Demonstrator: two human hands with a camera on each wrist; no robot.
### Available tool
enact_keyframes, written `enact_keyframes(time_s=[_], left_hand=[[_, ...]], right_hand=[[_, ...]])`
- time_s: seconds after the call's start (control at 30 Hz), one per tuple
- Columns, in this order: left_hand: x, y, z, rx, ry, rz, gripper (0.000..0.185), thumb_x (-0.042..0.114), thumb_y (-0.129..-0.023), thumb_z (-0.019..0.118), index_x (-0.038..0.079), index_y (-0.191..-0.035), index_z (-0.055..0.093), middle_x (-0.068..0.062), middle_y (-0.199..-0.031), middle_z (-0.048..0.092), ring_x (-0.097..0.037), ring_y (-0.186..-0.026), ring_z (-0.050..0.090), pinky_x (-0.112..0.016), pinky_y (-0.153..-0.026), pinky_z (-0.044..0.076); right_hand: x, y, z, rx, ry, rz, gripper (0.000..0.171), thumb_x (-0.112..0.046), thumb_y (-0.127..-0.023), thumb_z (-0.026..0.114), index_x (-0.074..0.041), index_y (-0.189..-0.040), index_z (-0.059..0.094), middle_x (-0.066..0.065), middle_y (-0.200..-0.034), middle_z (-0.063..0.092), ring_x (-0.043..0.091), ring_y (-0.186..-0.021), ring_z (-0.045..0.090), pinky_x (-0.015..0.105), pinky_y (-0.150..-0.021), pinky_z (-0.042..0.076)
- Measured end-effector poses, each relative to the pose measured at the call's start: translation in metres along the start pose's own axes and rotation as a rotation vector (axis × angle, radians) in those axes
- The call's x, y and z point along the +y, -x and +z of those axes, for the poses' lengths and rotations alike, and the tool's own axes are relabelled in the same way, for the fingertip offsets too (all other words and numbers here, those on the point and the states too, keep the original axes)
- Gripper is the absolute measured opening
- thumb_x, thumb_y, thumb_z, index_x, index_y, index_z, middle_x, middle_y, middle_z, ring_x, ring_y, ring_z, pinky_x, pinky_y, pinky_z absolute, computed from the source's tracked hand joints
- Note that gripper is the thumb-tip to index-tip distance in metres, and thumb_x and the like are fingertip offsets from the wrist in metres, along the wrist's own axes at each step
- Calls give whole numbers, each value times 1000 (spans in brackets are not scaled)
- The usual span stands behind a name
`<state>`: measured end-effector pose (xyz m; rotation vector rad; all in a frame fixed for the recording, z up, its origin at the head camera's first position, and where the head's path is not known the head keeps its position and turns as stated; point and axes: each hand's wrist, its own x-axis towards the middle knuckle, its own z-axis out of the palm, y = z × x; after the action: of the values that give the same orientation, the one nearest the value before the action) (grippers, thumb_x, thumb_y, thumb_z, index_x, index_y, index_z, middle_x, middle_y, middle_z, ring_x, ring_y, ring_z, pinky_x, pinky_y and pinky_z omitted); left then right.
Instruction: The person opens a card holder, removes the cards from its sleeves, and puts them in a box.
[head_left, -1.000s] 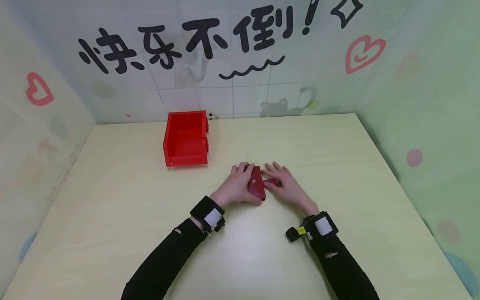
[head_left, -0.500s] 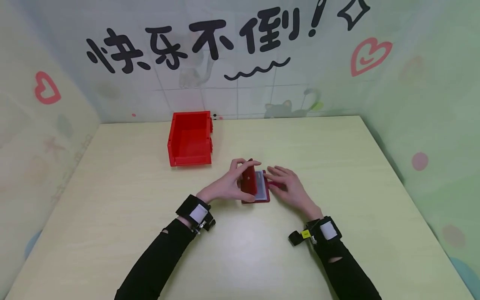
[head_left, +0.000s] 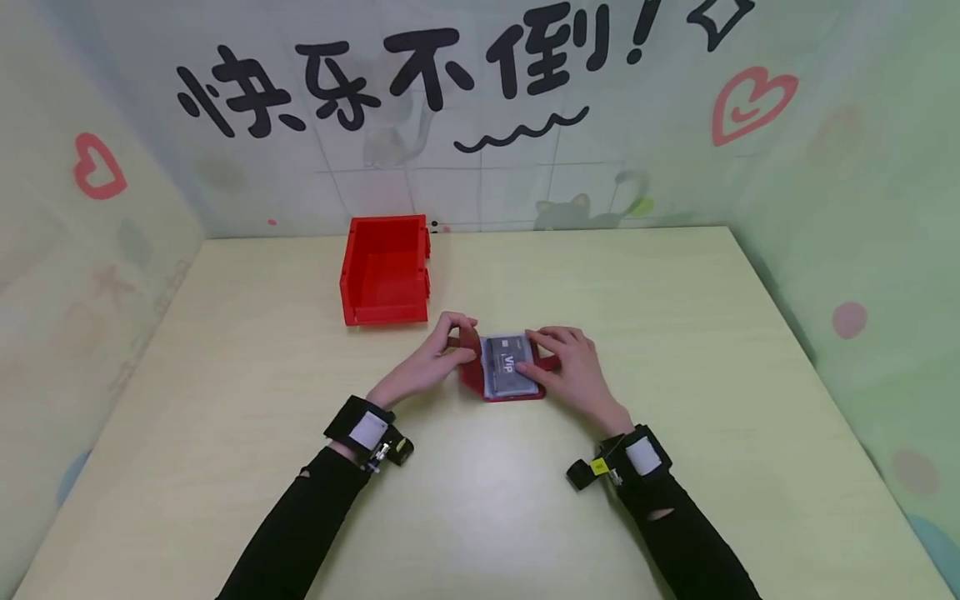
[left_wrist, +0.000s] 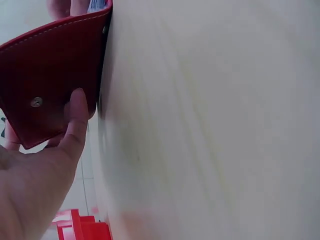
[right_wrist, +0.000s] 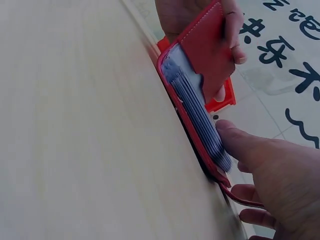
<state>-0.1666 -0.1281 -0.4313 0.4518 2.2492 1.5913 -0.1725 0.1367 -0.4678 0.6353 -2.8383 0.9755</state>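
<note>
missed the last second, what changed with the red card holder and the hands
The red card holder went from shut to open: the left hand swung its cover leftward and still holds it raised, baring the grey VIP card. The right hand stayed on the right edge, thumb now on the card stack. The red bin and table did not move.

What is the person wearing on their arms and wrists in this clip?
Both arms wear black long sleeves, each with a small hole near the cuff. The left wrist and right wrist each carry a black strap with a white patch; the right one also shows a small yellow tag.
</note>
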Motion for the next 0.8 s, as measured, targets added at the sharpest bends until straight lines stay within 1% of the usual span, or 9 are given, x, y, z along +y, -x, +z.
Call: enact_keyframes(time_s=[0.1, 0.27, 0.4, 0.5, 0.57, 0.6, 0.67, 0.73, 0.8], left_hand=[[-4, 3, -4, 27, 21, -32, 39, 5, -101, 48, 7, -137, 35, -19, -151, 38, -39, -129, 50, -50, -106, 49], [-8, 8, -8, 100, -34, -105, 44, 4, -99, 57, 4, -140, 43, -21, -144, 47, -39, -126, 56, -47, -99, 55], [-8, 9, -8, 166, -140, -128, 45, 5, -95, 65, 1, -138, 50, -22, -139, 53, -37, -120, 62, -43, -95, 58], [-5, 10, -7, 216, -232, -140, 45, 5, -93, 68, 0, -135, 54, -22, -128, 58, -33, -106, 64, -35, -85, 59], [-2, 10, -5, 245, -293, -146, 44, 7, -92, 70, 0, -134, 57, -21, -118, 61, -28, -98, 61, -31, -77, 54], [-1, 10, -4, 258, -322, -147, 44, 7, -91, 71, 0, -133, 58, -21, -114, 61, -28, -96, 58, -31, -75, 51], [2, 11, -2, 272, -368, -151, 45, 8, -90, 73, 1, -132, 59, -20, -114, 59, -28, -99, 55, -33, -77, 50], [3, 11, 0, 277, -422, -147, 45, 9, -89, 75, 2, -131, 60, -19, -122, 57, -29, -109, 54, -38, -87, 53], [5, 11, 2, 283, -468, -140, 45, 9, -87, 76, 3, -129, 61, -18, -131, 53, -32, -121, 50, -44, -97, 53]], right_hand=[[0, 0, -3, -20, 8, 11, 62, -40, -86, 77, -11, -139, 61, 15, -143, 58, 37, -133, 46, 62, -114, 31], [2, 1, -4, -54, 38, -4, 64, -44, -87, 75, -13, -141, 59, 10, -146, 59, 36, -137, 44, 61, -114, 30], [1, 0, -7, -74, 86, -18, 64, -47, -87, 74, -15, -141, 60, 10, -144, 60, 37, -134, 45, 60, -113, 32], [-2, -2, -11, -96, 136, -26, 64, -48, -87, 73, -15, -141, 60, 10, -144, 61, 38, -132, 46, 59, -112, 33], [-4, -3, -14, -111, 164, -30, 65, -49, -87, 73, -15, -141, 60, 11, -143, 61, 38, -131, 46, 59, -111, 34], [-6, -3, -16, -120, 177, -34, 65, -49, -87, 73, -15, -140, 60, 11, -142, 61, 38, -130, 46, 59, -111, 35], [-9, -5, -20, -141, 200, -43, 65, -49, -87, 74, -13, -140, 61, 12, -139, 62, 38, -129, 47, 60, -110, 36], [-12, -7, -24, -166, 227, -52, 67, -50, -86, 75, -13, -140, 60, 13, -137, 63, 38, -130, 46, 60, -110, 37], [-14, -11, -27, -190, 242, -60, 69, -50, -84, 76, -12, -140, 60, 14, -134, 62, 37, -130, 45, 59, -110, 37]])
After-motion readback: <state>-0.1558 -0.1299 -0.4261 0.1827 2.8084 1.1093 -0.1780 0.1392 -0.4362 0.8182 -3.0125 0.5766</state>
